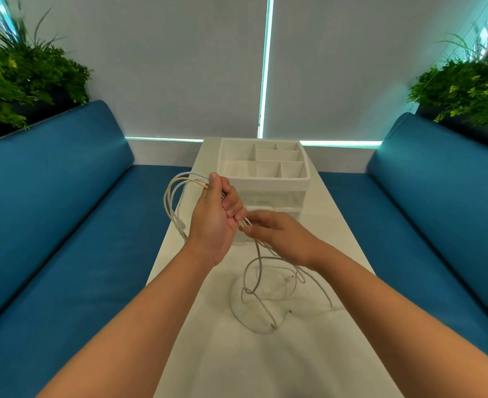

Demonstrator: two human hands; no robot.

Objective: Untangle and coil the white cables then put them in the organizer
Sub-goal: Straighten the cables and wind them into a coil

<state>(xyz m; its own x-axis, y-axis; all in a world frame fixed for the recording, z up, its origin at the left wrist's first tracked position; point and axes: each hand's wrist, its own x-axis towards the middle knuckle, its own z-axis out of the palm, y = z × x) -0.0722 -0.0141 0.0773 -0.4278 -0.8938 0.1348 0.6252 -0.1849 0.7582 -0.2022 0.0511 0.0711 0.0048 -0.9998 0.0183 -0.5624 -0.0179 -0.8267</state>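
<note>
The thin white and cream cables (176,196) arc in loops out to the left of the left hand (217,222), whose fingers curl round the gathered strands above the long white table (208,354). The right hand (277,234) pinches the same strands just beside it, the two hands touching. Loose cable trails down into a tangle (265,294) lying on the tabletop. Beyond stands the white plastic organizer (265,179) with open compartments, between two blue cushioned benches (64,211).

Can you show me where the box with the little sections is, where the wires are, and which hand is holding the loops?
organizer (301,183): head view, on its white front rim.
white cables (252,285): head view, on a loose strand lying on the table.
left hand (214,222): head view, on the palm, gripping the loops.
</note>
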